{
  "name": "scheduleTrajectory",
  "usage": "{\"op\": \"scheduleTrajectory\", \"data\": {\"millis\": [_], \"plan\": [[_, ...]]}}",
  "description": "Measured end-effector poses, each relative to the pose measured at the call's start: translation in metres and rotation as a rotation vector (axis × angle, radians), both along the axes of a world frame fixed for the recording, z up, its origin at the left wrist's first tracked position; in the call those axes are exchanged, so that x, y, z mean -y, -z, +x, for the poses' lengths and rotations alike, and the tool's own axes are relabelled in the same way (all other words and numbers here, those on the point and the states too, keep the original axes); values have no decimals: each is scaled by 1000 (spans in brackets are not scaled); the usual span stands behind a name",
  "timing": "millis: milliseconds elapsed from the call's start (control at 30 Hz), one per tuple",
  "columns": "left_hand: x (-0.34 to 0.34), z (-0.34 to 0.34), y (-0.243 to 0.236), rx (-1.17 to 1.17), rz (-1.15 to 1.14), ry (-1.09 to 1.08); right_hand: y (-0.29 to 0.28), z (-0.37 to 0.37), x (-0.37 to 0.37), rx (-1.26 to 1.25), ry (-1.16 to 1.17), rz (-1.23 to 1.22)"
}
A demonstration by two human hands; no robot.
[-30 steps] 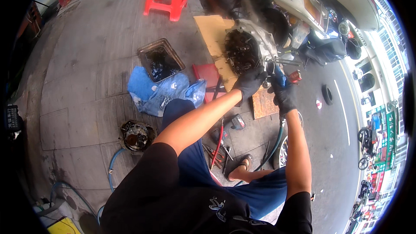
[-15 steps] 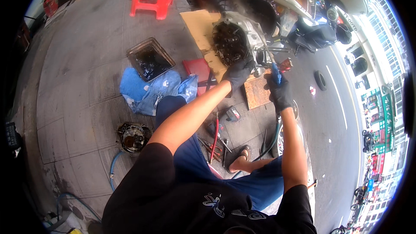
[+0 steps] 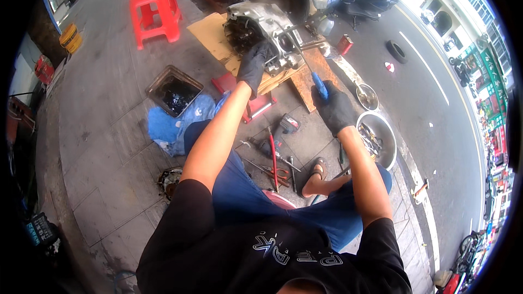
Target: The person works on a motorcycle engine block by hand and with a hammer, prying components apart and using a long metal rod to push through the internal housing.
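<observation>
A silver engine case (image 3: pixel 278 35) with a dark, oily cavity rests tilted on cardboard at the far middle. My left hand (image 3: pixel 255 68), in a black glove, grips its near edge; some of the fingertips are hidden against the metal. In my right hand (image 3: pixel 335 110), also gloved in black, is a blue air blow gun (image 3: pixel 320 87), the fingers wrapped round it. Its long thin nozzle points up and left to the right side of the case. Whether the tip touches the metal cannot be made out.
An oily tray (image 3: pixel 175 91) and blue cloth (image 3: pixel 166 126) lie left; a red stool (image 3: pixel 156 13) stands beyond. Near my foot are a cordless power tool (image 3: pixel 284 128), pliers (image 3: pixel 275 173) and a red hose (image 3: pixel 273 158). A metal basin (image 3: pixel 389 144) holds parts at right, beside the road.
My view has turned, shifting the scene left. The blow gun is drawn back toward me, its nozzle now slanting toward the case. My left hand remains at the case.
</observation>
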State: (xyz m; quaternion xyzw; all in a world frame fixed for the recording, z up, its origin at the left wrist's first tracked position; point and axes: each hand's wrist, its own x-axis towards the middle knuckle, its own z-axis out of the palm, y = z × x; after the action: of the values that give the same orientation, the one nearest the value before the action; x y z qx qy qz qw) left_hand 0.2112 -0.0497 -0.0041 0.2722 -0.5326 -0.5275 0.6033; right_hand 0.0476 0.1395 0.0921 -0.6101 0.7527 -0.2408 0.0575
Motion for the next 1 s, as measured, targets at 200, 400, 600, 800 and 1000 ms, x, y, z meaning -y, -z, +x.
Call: {"op": "scheduleTrajectory", "data": {"millis": [200,400,600,800,1000], "plan": [[16,-2,20,-123,77,81,27,-30,-5,49,-50,-57],[49,13,65,-33,-185,69,25,-34,-6,128,-73,-156],[33,17,14,-143,127,8,22,-54,-11,112,-60,-99],[60,55,-3,-334,300,-172,5,-50,-14,245,-65,-48],[64,88,-6,-536,336,-116,11,-99,-70,379,-187,-106]]}}
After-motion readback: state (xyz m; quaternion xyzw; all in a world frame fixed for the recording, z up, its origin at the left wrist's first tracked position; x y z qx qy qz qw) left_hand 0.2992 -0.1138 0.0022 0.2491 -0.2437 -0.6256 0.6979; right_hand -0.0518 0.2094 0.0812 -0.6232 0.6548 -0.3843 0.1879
